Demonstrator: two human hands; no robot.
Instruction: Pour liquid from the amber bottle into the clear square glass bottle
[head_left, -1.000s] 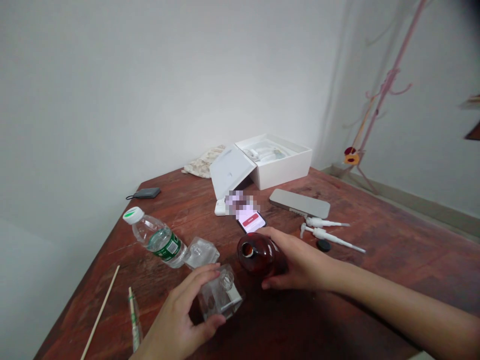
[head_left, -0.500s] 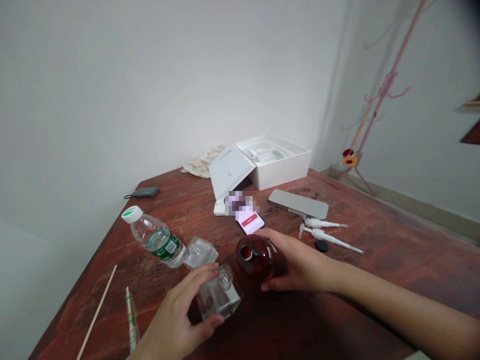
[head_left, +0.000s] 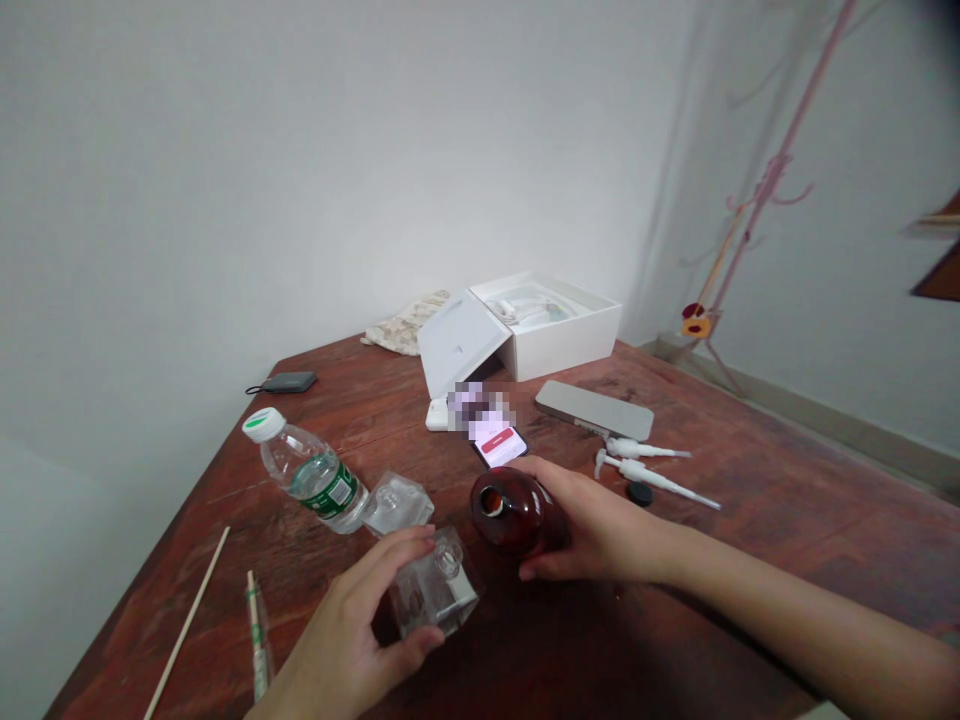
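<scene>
My right hand [head_left: 592, 525] is wrapped round a dark red-brown glass bottle [head_left: 514, 512] with an open mouth, standing on the wooden table [head_left: 750, 540]. My left hand [head_left: 349, 640] grips a clear square glass bottle [head_left: 435, 598] just left of it, thumb and fingers on its sides. A second clear square bottle [head_left: 397, 503] stands right behind, next to a tilted plastic water bottle [head_left: 307, 472] with a white and green cap.
Two white pump heads [head_left: 649, 463] and a black cap [head_left: 640, 492] lie right of my hand. Behind are a phone [head_left: 496, 442], a grey flat case [head_left: 594, 408], an open white box [head_left: 544, 325], a cloth [head_left: 405, 325] and a small dark device [head_left: 289, 382]. Sticks [head_left: 187, 625] lie at the left edge.
Both hands keep their hold on the bottles. The view has shifted slightly; nothing on the table has moved.
</scene>
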